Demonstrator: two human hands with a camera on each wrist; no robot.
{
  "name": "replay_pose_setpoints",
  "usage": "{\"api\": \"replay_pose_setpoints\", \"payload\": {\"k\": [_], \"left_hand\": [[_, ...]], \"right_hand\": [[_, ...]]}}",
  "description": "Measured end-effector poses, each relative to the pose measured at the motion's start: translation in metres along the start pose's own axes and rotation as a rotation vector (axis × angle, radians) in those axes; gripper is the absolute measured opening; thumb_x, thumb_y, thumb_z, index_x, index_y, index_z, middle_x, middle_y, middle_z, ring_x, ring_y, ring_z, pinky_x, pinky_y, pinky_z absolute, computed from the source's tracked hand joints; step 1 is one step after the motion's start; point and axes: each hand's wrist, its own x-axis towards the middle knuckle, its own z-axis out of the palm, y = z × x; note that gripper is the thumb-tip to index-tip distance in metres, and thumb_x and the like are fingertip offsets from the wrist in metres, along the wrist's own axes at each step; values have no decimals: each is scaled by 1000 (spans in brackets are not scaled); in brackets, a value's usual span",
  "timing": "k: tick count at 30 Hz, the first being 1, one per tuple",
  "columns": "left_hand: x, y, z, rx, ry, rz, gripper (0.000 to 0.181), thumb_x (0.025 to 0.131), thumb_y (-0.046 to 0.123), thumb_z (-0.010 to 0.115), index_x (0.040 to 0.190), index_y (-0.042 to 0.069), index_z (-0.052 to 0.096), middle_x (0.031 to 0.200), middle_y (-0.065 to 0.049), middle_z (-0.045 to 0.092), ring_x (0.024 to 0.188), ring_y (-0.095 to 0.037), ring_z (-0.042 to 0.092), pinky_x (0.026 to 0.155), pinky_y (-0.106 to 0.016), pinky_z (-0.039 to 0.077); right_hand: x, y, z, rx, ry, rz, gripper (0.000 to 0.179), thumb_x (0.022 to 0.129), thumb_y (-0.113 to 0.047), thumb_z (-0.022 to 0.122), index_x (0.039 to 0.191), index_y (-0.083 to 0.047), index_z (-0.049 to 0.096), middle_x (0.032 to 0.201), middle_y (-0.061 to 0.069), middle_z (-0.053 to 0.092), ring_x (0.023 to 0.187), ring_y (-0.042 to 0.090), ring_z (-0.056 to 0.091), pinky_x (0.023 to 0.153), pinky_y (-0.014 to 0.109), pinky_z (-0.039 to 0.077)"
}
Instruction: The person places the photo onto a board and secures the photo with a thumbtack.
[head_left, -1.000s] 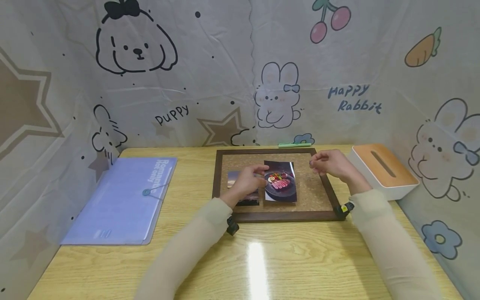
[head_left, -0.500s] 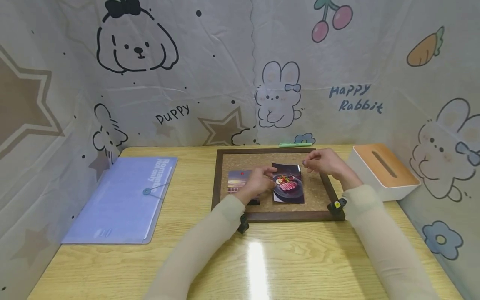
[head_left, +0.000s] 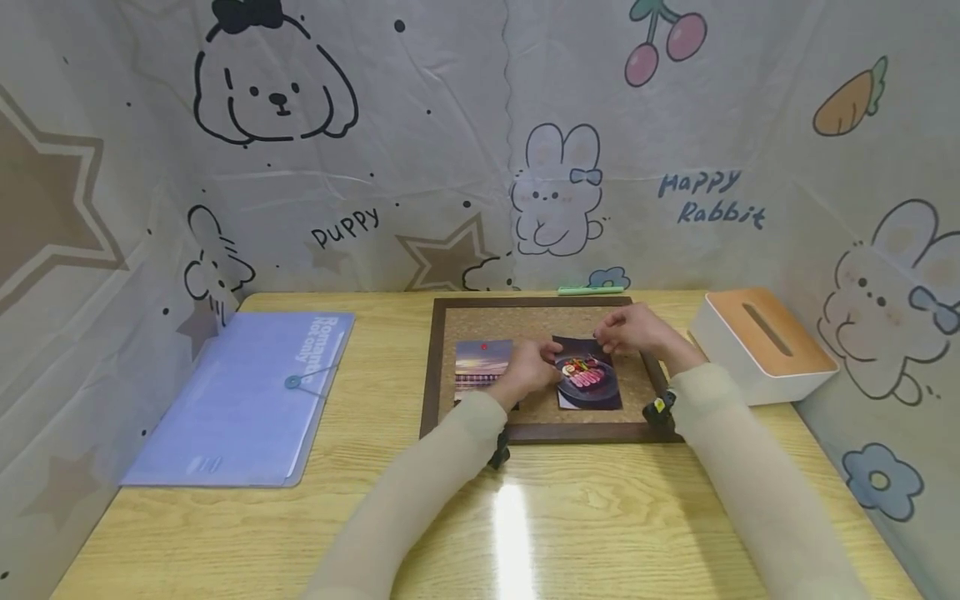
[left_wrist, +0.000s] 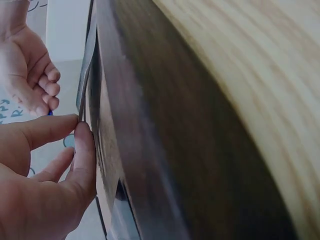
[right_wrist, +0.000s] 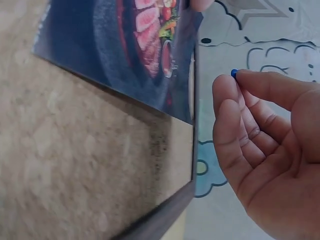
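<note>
My left hand (head_left: 531,367) pinches the left edge of a photo of sliced meat on a dark plate (head_left: 588,385). In the left wrist view, its thumb and forefinger grip that photo (left_wrist: 86,75) edge-on, the sheet slightly bent. Close to the photo's upper right corner, my right hand (head_left: 639,329) holds a small blue pushpin (right_wrist: 234,73) between thumb and forefinger. Beneath the photo lies a cork board (head_left: 540,319) with a dark wooden frame. On its left half, a sunset photo (head_left: 480,360) bears a red pushpin (head_left: 484,346) near the top, partly hidden by my left hand.
A blue document folder (head_left: 240,400) lies at the left of the table (head_left: 600,517). Behind the board is a green pen-like stick (head_left: 591,291). A white box with an orange slotted lid (head_left: 780,342) stands right of the board, near the cloth wall (head_left: 435,167).
My left hand has carried the meat photo to the right and slightly nearer me, uncovering more of the sunset photo. My right hand has moved left to the photo's upper corner.
</note>
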Motion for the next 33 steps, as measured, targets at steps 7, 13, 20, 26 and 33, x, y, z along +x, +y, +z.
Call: {"api": "replay_pose_setpoints", "payload": {"k": [7,13,20,26,33], "left_hand": [[2,-1,6,31,-9,-40,47,81,0,79,125,11,70,113,-7,69,103,-19,63,92,-30,53],[6,-4,9,58,-4,-15,44,79,3,79,122,13,71,109,-4,71,99,-16,63,89,-27,52],[2,1,8,101,-7,-20,46,79,2,80,123,12,71,111,-6,71,101,-19,63,93,-29,51],[0,4,8,108,3,-30,46,79,3,81,123,12,71,111,-6,71,101,-18,63,93,-30,51],[-1,6,7,113,10,-30,45,80,3,80,123,12,70,112,-6,71,102,-19,63,93,-31,52]], "right_hand": [[15,10,9,-49,-58,-1,26,101,-13,55,114,7,66,95,13,72,75,11,67,68,26,57],[21,14,16,-37,-86,-2,26,100,-11,57,113,9,66,87,10,71,73,11,66,65,25,55],[27,18,23,-79,-89,40,25,101,-18,58,111,4,67,79,2,68,70,10,62,62,24,50],[31,17,26,-107,-62,69,24,100,-22,60,107,0,68,72,-2,62,67,10,57,59,25,43],[34,17,23,-87,-45,122,25,99,-22,60,112,-2,68,74,-2,64,68,11,59,59,24,43]]}}
